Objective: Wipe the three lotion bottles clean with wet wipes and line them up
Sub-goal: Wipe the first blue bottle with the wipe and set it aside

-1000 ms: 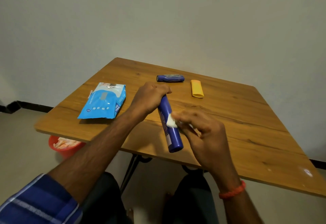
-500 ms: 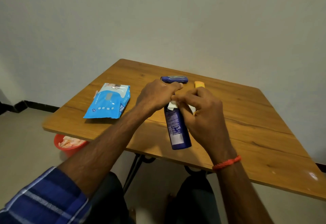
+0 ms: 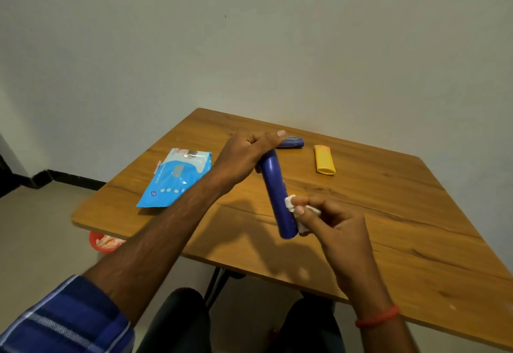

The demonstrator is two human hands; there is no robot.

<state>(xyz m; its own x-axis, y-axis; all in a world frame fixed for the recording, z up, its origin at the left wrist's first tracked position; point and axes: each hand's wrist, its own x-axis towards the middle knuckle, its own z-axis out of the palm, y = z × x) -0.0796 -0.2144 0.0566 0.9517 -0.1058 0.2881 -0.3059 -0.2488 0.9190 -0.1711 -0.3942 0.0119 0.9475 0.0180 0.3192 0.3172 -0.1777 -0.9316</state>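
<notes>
The left hand [image 3: 244,158] is clamped around the top end of the tall blue bottle [image 3: 276,194], holding it tilted above the table [image 3: 416,241], between the wipes pack [image 3: 176,177] and the yellow bottle [image 3: 324,159]. The right hand [image 3: 333,222] pinches a crumpled wet wipe [image 3: 291,205] against the bottle's lower side. To clean it well, rotate the bottle under steady wipe pressure and cover the base too. The small dark bottle [image 3: 291,142], probably unwiped, lies beyond the tall one.
</notes>
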